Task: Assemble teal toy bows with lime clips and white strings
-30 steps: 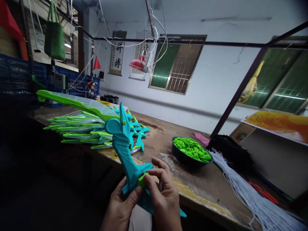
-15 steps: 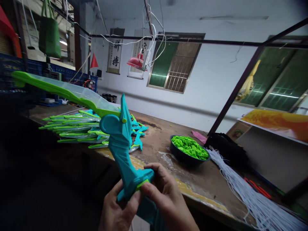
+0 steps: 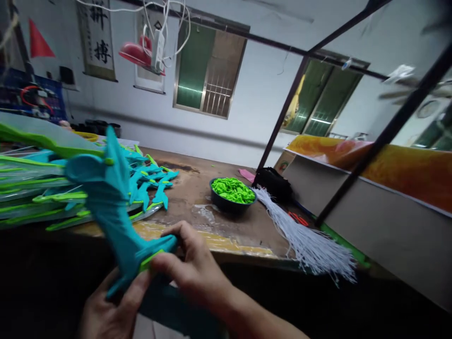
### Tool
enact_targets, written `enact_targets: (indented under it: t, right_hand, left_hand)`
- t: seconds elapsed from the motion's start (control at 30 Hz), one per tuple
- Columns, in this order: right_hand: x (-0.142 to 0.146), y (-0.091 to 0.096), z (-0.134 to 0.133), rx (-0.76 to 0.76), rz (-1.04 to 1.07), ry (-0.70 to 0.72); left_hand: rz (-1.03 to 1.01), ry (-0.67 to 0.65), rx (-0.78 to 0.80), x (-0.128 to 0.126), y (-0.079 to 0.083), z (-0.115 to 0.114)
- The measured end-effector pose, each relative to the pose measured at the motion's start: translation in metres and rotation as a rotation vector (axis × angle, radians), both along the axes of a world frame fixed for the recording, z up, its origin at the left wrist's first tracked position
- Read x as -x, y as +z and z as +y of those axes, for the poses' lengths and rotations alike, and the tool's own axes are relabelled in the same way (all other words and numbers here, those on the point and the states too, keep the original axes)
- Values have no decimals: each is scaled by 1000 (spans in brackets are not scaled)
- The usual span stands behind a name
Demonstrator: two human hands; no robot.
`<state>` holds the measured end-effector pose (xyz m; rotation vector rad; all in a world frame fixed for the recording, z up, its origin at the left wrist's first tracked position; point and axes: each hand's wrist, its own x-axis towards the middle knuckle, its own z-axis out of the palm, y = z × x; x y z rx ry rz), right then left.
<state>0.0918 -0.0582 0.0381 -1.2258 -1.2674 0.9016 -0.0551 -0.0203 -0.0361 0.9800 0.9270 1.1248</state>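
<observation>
A teal plastic toy bow (image 3: 118, 221) with a lime-green and translucent limb slants up to the left in front of me. My left hand (image 3: 111, 308) is closed around its lower middle from beneath. The fingers of my right hand (image 3: 194, 266) grip the protruding part of the handle, and the thumb presses at a lime-green insert (image 3: 151, 260) there. Below the hands, the bow's lower end is dark and blurred. Beyond it on the table lies a pile of similar toy bows (image 3: 144, 188), partly hidden by the one I hold.
On the worn wooden table (image 3: 197, 172) stands a dark bowl (image 3: 233, 205) heaped with small lime-green pieces (image 3: 231, 189). A bundle of white cords (image 3: 300, 235) hangs over the edge, near a red-handled tool (image 3: 298, 218) and a black bag (image 3: 272, 183). Dark metal posts rise at the right.
My view has swung to the right, so table, bowl and cords appear further left. Both hands keep hold of the toy bow; its far tip has left the picture.
</observation>
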Motion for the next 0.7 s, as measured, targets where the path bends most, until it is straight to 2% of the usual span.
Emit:
enact_targets:
  t: [0.07,0.13,0.27,0.37,0.53,0.6,0.7]
  right_hand:
    - [-6,-1,3,91,163,44]
    - [-13,-3,5,110,235,81]
    - [-23,-12,3,102,142,78]
    - [-27,-17,2,91,27,49]
    - [-32,-19,-2,123,147,169]
    - [-34,-20,-6,99,57,130]
    - [-38,-24,-11,34,-185,38]
  left_hand:
    - [-132,-95,92,-9,10,-3]
    - [-277,-172,194,-17,15,-5]
    - [-387,-245,247,-22,11,-4]
    - [-296,-216,228,-19,7,-3]
    - [-13,-90,86,-15,3,-5]
    - [85,-3,53,-15,-5,-7]
    - [141,88,67,-18,-18,-11]
